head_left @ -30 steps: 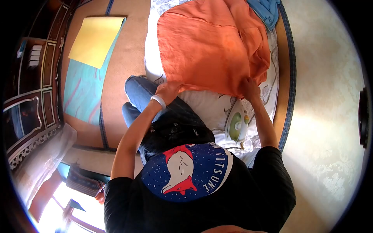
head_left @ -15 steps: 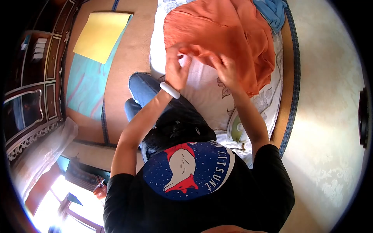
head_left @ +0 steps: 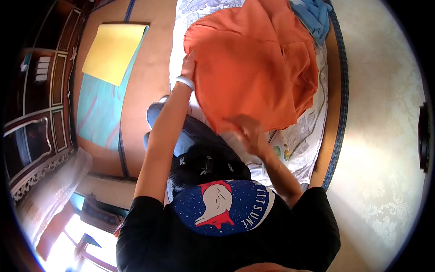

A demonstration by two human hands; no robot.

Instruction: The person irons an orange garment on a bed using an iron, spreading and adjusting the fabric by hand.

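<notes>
An orange cloth [head_left: 240, 68] lies spread over a white patterned sheet [head_left: 317, 149], with folds along its right side. At the cloth's left edge rests my left hand [head_left: 188, 66], its fingers stretched out and touching the fabric; a pale band [head_left: 185, 82] circles that wrist. My right hand [head_left: 251, 136] is at the cloth's near edge, smeared by motion, so its grip on the fabric cannot be made out. Just right of that hand, a white and green iron [head_left: 280, 147] is partly hidden by the cloth and my forearm.
Blue cloth [head_left: 312, 18] lies bunched at the far right corner of the sheet. A yellow sheet [head_left: 113, 52] overlaps a turquoise one [head_left: 99, 111] on the floor at left. Dark cabinets [head_left: 41, 86] line the left side; a pale wall [head_left: 380, 113] stands right.
The orange cloth's near edge has come down toward me and now lies flatter. My left hand has moved left and slightly up to the edge; my right hand has moved down toward me.
</notes>
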